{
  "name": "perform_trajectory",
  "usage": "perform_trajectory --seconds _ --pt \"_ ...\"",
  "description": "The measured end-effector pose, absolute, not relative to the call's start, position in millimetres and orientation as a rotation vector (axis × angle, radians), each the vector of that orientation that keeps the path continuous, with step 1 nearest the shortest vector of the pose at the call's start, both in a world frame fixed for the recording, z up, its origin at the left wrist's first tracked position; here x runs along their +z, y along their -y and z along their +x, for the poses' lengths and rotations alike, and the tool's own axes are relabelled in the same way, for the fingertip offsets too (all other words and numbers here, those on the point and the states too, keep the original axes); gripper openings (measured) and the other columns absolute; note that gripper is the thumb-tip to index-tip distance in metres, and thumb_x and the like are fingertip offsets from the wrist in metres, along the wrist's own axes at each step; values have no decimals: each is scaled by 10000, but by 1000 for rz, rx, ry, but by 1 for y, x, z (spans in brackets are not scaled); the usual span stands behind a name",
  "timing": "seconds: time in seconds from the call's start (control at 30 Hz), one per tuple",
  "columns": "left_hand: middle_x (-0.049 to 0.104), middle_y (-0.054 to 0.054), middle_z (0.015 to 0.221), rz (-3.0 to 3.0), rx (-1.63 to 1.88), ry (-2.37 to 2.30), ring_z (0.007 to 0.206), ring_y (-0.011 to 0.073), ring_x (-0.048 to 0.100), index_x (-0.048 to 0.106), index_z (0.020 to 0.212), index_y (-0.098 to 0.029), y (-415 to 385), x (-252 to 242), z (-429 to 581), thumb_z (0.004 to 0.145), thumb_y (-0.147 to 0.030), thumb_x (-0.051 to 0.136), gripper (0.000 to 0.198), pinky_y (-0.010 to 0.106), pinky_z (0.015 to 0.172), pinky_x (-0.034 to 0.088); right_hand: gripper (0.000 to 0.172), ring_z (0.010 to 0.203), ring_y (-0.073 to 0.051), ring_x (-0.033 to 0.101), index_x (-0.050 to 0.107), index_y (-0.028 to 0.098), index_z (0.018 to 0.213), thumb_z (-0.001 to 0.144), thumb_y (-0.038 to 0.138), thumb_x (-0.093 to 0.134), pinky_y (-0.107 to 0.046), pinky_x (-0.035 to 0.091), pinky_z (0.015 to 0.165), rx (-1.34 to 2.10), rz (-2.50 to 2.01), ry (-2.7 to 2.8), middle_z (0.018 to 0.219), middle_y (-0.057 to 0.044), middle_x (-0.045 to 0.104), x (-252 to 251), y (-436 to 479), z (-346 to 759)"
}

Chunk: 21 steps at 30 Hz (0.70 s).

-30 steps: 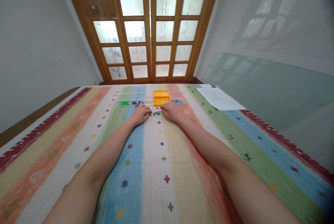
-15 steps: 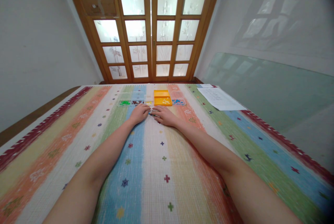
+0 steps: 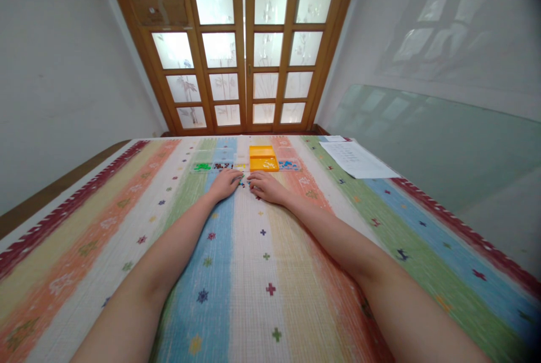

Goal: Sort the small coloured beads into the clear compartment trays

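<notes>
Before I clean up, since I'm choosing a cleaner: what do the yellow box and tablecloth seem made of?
Yellow box: probably smooth plastic, from its even, opaque colour and crisp edges. Tablecloth: matte, likely fabric, with weave-like lines; possibly coated.

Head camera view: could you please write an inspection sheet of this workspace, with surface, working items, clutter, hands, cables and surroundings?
Surface: striped, patterned tablecloth.
Working items: small mixed-colour pieces between the hands; open orange box with pale pieces; green pieces, dark brown pieces, yellow pieces and blue pieces in clear containers.
Clutter: paper sheet at the right; its writing is unreadable.
Hands: left hand and right hand close together, fingers bent; grip unclear.
Cables: nothing seen.
Surroundings: wooden doors with glass panes ahead; greenish panel by the right wall.
</notes>
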<state>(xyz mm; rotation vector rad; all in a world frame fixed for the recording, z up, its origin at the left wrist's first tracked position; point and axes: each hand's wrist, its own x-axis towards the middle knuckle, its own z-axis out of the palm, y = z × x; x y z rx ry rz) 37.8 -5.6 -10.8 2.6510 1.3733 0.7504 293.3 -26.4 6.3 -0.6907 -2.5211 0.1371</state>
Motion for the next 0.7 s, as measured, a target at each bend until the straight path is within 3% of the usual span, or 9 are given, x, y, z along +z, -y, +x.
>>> perform_trajectory --seconds 0.17,0.4,0.57,0.7 --pt "703 61 1405 2733 656 -1285 1332 229 596 729 1330 -226 7 -12 44 1014 -224 475 406 409 1211 418 114 1137 -246 642 740 218 1013 987 174 637 -404 504 1022 140 -691 2450 1181 -101 725 3 23 295" --pt "737 80 1340 2714 660 -1428 1251 256 632 770 1256 -210 5 -11 37 1012 -202 467 389 418 1162 444 92 981 -242 643 716 213 979 978 195 626 -379 501 912 112 -956 2202 1022 -87 731 2 6 317" --pt "744 85 1324 2527 810 -1445 1250 261 644 791 1219 -204 1 -13 35 973 -165 484 395 419 1149 454 137 969 -262 631 713 205 949 957 227 578 -394 477 911 18 -1274 1880 997 -94 735 0 -19 349" --pt "769 86 1252 2036 1117 -1489 1186 238 689 785 1236 -201 -8 -13 33 933 -147 494 423 386 1098 498 171 956 -278 602 709 196 929 943 252 548 -401 456 900 -44 -1491 1688 1003 -116 723 -4 -33 371"
